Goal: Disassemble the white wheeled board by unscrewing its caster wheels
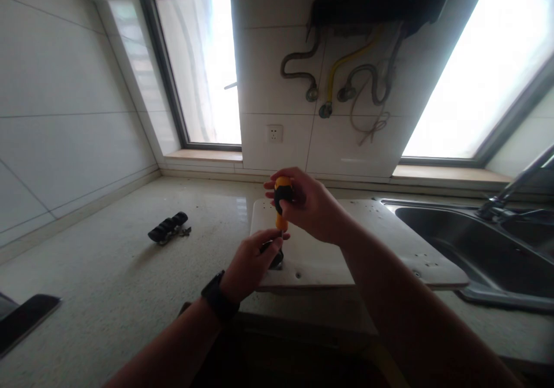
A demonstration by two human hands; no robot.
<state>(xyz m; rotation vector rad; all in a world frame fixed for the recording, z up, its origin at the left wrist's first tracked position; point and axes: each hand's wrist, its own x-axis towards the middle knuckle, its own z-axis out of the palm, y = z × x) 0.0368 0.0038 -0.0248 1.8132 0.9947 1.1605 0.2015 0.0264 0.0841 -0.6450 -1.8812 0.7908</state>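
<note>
My right hand (pixel 309 203) is wrapped round the handle of a yellow-and-black screwdriver (pixel 284 194), held upright with its shaft pointing down. Below it, my left hand (pixel 255 261) is closed round a small black part with a metal base, which looks like a caster (pixel 275 257). The screwdriver's lower end meets the fingertips of this hand, and its tip is hidden. The part rests at the near left corner of a white board (pixel 346 249) lying flat on the counter. Several similar black parts (pixel 168 228) stand in a row farther left, with small screws (pixel 186 232) beside them.
To the right is a steel sink (pixel 450 249) with a faucet (pixel 497 203), close against the board. A dark flat device (pixel 30 319) lies on the counter (pixel 108 295) at left. Pipes (pixel 298 75) and a socket (pixel 274 134) are on the back wall.
</note>
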